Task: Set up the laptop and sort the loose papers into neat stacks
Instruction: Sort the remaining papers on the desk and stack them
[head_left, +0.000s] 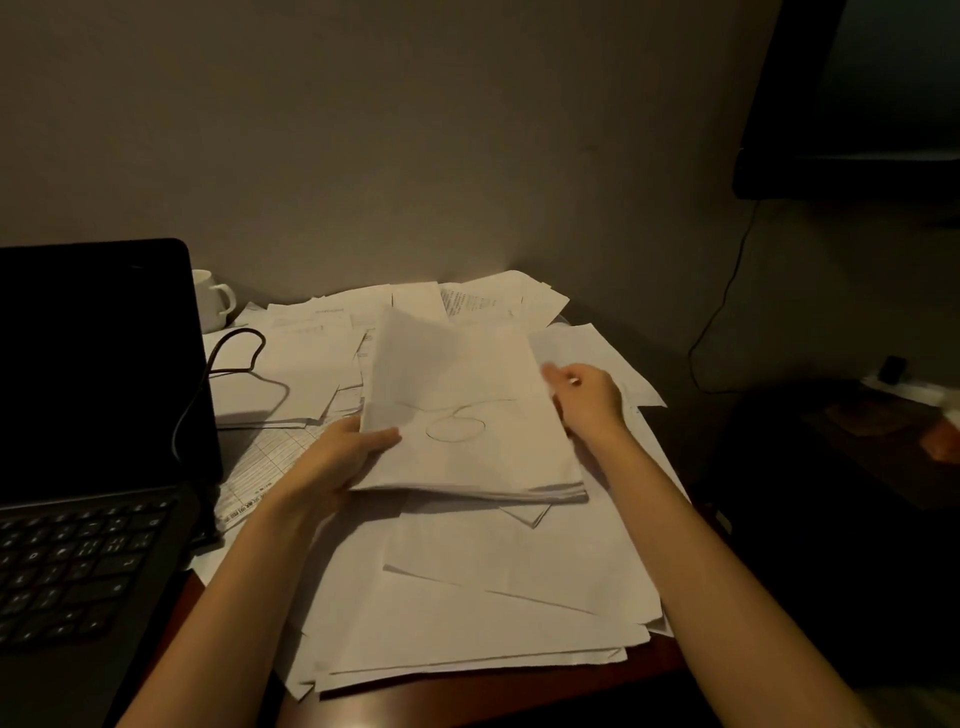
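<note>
The left hand (347, 457) grips the left edge of a thick bundle of papers (467, 415), thumb on the top sheet and fingers beneath, holding it raised above the loose papers (498, 597) that cover the table (415, 701). The right hand (589, 397) sits at the bundle's right edge, blurred, so whether it grips the sheets cannot be told. The laptop (88, 415) stands open at the left with a dark screen, a black cable (234, 358) looping over papers beside it and a white mug (213, 299) behind.
</note>
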